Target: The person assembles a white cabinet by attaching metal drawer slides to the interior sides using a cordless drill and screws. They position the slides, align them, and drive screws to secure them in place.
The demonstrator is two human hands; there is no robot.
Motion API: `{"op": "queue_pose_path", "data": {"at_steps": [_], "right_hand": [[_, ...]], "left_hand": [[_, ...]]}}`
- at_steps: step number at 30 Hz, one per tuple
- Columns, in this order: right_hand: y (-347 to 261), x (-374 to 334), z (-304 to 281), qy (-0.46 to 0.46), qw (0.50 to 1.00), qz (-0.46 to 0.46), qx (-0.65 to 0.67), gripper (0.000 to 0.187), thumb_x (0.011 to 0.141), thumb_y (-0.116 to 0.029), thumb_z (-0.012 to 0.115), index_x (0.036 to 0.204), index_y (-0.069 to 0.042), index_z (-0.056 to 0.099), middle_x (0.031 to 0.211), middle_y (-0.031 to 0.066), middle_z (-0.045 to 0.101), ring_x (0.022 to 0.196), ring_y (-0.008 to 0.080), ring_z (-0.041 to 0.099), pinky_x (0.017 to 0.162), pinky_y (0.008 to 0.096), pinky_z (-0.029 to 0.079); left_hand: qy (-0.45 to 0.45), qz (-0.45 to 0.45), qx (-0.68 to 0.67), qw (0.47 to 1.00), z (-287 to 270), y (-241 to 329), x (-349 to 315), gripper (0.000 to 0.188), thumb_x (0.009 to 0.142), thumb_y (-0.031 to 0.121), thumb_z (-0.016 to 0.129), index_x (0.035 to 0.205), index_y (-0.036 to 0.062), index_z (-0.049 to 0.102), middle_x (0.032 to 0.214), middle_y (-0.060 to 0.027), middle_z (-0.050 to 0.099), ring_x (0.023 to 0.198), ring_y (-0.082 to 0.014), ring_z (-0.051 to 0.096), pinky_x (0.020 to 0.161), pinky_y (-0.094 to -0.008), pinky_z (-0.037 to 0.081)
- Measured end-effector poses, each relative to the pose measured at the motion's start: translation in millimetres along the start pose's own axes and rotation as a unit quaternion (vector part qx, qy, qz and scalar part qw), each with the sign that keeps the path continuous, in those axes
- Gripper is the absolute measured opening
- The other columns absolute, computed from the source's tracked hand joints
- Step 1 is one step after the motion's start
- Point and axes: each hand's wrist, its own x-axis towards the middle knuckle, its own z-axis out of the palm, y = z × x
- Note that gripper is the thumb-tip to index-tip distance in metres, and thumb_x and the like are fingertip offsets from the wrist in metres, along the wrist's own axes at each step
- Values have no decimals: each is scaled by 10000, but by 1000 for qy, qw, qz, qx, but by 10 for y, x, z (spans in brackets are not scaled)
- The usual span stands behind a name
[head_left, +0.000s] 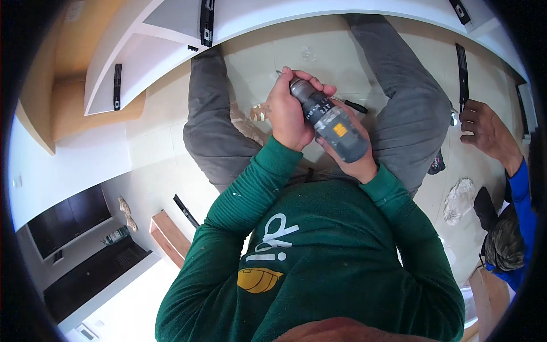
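A dark grey cordless drill (336, 130) with a yellow patch is held in front of my belly, its chuck pointing up and to the left. My left hand (285, 111) is closed around the chuck end, and a thin tip shows beside its fingers; I cannot make out whether it is a bit. From below and to the right, my right hand (363, 161) grips the drill, its fingers mostly hidden under the body. On the floor just past the drill lies a tool with a black handle (356, 106), perhaps a screwdriver.
White cabinet panels (313, 10) with black drawer slides (207, 23) curve across the far side. At right, another person's hand (484, 126) holds a black slide (462, 71). A fluffy white cloth (459, 200) lies on the tiles. A wooden drawer piece (170, 236) stands at left.
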Motion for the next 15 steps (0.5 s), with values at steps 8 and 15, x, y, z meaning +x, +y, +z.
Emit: {"op": "queue_pose_path", "data": {"at_steps": [8, 15], "right_hand": [[10, 42, -53, -50, 985, -103, -128, 729, 781, -141, 777, 1457, -111, 506, 1224, 159, 676, 1081, 347, 683, 905, 413, 544], [3, -60, 124, -199, 960, -89, -177, 712, 813, -246, 722, 1478, -198, 472, 1077, 96, 693, 942, 322, 691, 831, 459, 537]], "left_hand": [[14, -47, -34, 998, -185, 80, -133, 275, 1043, 339, 547, 951, 81, 529, 808, -72, 588, 808, -286, 685, 800, -452, 584], [97, -90, -69, 989, -707, 142, -505, 164, 979, 202, 615, 895, 86, 535, 790, -46, 562, 780, -223, 600, 950, -429, 529]]}}
